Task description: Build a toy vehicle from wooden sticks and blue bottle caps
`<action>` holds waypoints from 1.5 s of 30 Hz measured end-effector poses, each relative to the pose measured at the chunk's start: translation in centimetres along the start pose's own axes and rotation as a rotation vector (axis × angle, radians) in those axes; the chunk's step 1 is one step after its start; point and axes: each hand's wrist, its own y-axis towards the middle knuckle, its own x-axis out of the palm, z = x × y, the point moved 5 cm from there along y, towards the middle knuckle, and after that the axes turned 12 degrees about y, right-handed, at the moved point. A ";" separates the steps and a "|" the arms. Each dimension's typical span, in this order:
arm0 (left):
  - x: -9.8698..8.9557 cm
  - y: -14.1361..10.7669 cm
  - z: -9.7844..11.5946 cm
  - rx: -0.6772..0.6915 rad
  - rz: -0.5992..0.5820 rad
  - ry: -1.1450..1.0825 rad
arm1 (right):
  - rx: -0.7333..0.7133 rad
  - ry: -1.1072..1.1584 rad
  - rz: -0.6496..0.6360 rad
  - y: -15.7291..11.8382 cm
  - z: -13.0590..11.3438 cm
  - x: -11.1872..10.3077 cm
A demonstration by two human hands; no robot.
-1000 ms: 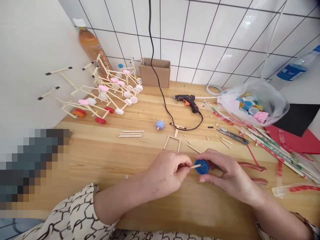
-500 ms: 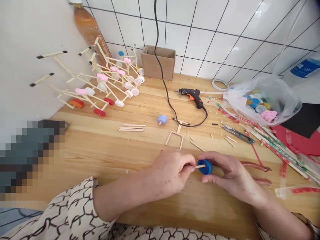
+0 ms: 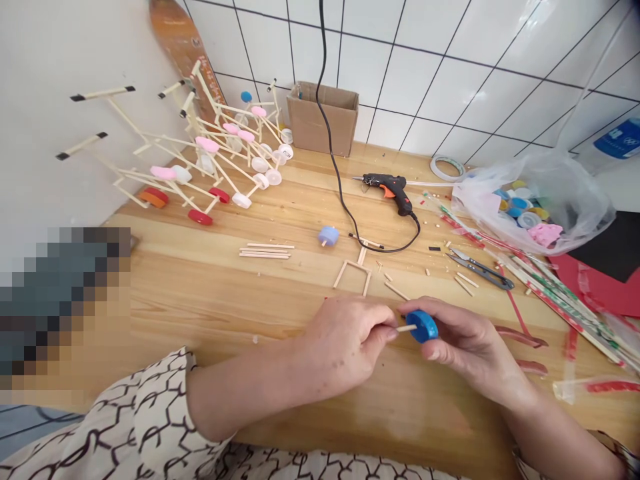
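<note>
My left hand (image 3: 353,340) pinches a thin wooden stick (image 3: 406,328) between thumb and fingertips. The stick's other end meets a round blue bottle cap (image 3: 423,326), which my right hand (image 3: 470,340) grips by its edge with thumb and fingers. Both hands are low over the wooden table. Just beyond them lies a small frame of sticks (image 3: 369,281). Farther off is a pale blue wheel (image 3: 328,235) with a short stick through it, and to its left several loose sticks (image 3: 267,253) lie side by side.
Stick models with cap wheels (image 3: 200,217) crowd the back left by a bottle (image 3: 183,47). A cardboard box (image 3: 324,123), a black glue gun (image 3: 393,192) with its cable, a bag of caps (image 3: 575,187), snips (image 3: 483,269) and pliers handles (image 3: 523,336) lie behind and right.
The blue cap has turned in my right hand and shifted slightly right and up. The stick's end now meets a flatter-looking face of it. The whole view has shifted slightly.
</note>
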 end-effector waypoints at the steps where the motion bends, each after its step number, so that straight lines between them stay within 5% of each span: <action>1: -0.1 0.0 0.1 0.002 0.006 -0.006 | 0.047 0.059 0.005 0.0 0.4 -0.1; 8: -0.3 0.0 0.3 0.033 0.030 -0.011 | 0.126 0.266 -0.025 0.1 1.4 0.3; 29: 0.2 -0.2 0.3 0.057 -0.027 0.066 | 0.076 0.247 -0.005 0.1 0.7 0.4; 40: 0.7 -0.5 0.6 0.149 0.031 0.146 | -0.179 -0.242 -0.121 0.3 -1.5 1.5; 45: 0.8 -0.8 0.9 0.186 0.094 0.188 | -0.304 -0.438 -0.056 -0.2 -2.3 2.0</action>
